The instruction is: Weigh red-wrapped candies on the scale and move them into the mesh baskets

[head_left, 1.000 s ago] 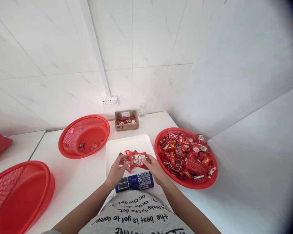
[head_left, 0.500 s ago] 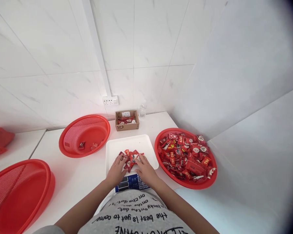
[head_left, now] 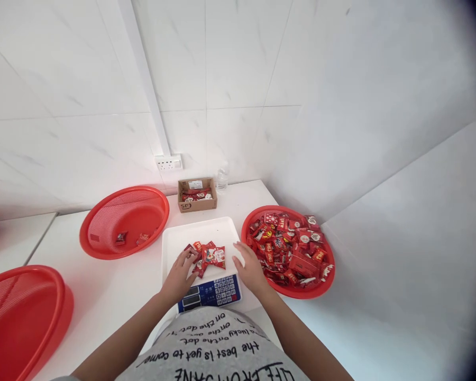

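Several red candy packets [head_left: 214, 256] lie in a small pile on the white tray [head_left: 194, 228] of a scale with a blue keypad [head_left: 212, 292]. My left hand [head_left: 181, 275] rests at the pile's left side, fingers apart and touching the packets. Past the tray's right edge, my right hand [head_left: 249, 267] is raised with its fingers spread and nothing in it. It is between the tray and a red basket [head_left: 328, 288] heaped with red packets.
A small cardboard box [head_left: 198, 205] of packets stands behind the tray, beside a clear bottle [head_left: 222, 179]. At the left, a red basket [head_left: 88, 233] holds a few packets; another red basket [head_left: 59, 312] sits nearer. A wall socket [head_left: 168, 162] is behind.
My right hand has moved right, off the packets and away from the pile. My left hand stays beside the pile. The whole view has shifted slightly.
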`<state>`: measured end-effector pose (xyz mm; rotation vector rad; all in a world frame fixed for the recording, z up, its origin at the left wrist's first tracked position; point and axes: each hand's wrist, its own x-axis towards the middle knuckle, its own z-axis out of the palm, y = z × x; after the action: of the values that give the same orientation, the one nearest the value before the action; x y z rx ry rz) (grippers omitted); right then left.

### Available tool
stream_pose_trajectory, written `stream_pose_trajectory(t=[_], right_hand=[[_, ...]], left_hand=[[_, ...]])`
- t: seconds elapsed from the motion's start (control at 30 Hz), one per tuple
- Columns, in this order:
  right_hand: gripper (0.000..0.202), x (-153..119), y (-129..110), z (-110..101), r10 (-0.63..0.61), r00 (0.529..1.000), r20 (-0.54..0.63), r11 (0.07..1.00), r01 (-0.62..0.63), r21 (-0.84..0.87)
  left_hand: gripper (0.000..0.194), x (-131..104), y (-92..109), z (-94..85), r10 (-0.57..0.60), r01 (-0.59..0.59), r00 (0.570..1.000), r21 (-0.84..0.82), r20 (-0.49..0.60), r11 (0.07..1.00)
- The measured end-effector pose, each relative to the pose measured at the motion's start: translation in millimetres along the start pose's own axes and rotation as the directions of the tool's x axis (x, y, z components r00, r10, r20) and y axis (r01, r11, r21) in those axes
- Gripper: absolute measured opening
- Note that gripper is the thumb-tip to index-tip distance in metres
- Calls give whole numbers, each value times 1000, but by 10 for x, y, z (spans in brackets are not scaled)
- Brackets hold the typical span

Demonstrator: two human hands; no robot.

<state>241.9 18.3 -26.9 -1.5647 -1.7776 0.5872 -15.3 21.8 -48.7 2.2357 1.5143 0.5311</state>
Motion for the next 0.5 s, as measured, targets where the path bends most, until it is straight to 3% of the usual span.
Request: stream_pose_trajectory(t=[0.07,0.13,0.27,0.37,0.5], right_hand=[[41,22,212,-165,99,988,-115,994,-102,-25],[43,34,453,-303,241,959,-149,966,-251,-57],[52,36,899,-383,559,829,-29,825,-559,-85],[57,61,1091,-300,643,766,29,763,-636,-113],[60,98,1172,-175,645,764,34,746,-619,-245]], left_hand=[[43,-33,-24,2,3,-3,1000,1,-7,1000],[42,-56,-46,8,8,-8,1000,6,-12,1000],[41,-55,-21,6,26,-26,1000,19,-17,999],[37,-24,58,-22,63,-63,998,14,-15,998],[35,0,135,-56,58,-58,998,9,-7,998]])
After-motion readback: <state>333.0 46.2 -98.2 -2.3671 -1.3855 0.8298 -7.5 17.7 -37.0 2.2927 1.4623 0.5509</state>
